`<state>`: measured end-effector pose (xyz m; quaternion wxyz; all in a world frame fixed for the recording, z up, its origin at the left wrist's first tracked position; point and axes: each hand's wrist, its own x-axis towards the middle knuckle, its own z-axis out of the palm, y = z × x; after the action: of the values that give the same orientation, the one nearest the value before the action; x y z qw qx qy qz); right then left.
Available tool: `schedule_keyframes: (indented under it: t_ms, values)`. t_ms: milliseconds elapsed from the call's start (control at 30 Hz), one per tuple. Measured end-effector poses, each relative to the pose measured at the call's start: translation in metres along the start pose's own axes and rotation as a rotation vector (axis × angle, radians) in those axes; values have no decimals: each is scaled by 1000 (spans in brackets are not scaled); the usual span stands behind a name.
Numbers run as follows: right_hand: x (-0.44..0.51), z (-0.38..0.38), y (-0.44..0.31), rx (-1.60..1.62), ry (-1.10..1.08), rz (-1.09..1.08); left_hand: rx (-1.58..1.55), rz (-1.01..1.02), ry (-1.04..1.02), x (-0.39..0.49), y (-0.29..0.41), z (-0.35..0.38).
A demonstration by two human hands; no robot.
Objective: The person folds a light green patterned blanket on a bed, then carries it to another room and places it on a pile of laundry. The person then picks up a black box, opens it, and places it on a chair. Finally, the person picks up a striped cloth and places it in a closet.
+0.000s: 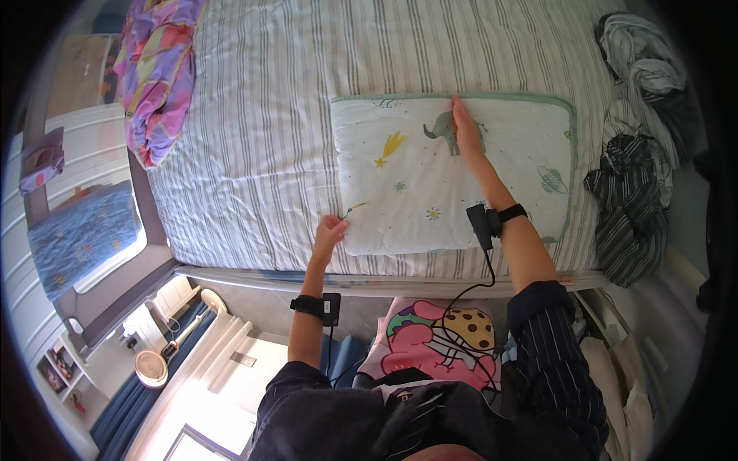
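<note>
A white quilted blanket [403, 167] with green edging and prints of an elephant, stars and a planet lies folded flat on a striped bed sheet [259, 115]. My left hand [331, 230] is at the blanket's near left corner, its fingers bent together at the edge; whether they pinch the cloth is hard to see. My right hand [468, 129] rests on its side over the elephant print, fingers extended to the far green edge. Each wrist wears a black strap with a small cabled device.
Crumpled pink and purple plaid cloth [158, 80] lies at the far left of the bed. Dark striped fabric [628, 213] and gray cloth [646, 63] are bunched at the right. A pink cartoon-print textile [432, 340] sits below the bed's near edge. A fan [151, 369] stands at lower left.
</note>
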<state>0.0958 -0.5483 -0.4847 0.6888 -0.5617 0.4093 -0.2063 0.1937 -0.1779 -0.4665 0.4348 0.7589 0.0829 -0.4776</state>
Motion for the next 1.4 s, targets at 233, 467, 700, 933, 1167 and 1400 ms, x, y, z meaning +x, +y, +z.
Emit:
schedule_keyframes:
  t_ms: [233, 467, 700, 933, 1167, 1400]
  values:
    - [-45, 28, 0, -86, 142, -326, -207, 40, -414, 0, 70, 32]
    - [-20, 15, -3, 188, 181, -146, -59, 298, -454, -91, 152, 119]
    - [-58, -64, -32, 753, -190, 247, -3, 451, -306, -145, 189, 197]
    - [-146, -171, -36, 845, -176, 331, 145, 622, -217, -176, 193, 274]
    - [-202, -274, -21, 956, 368, 379, 396, 626, -286, -169, 159, 418]
    - [-224, -293, -13, -90, 827, 89, 764, 713, -384, -104, 116, 517]
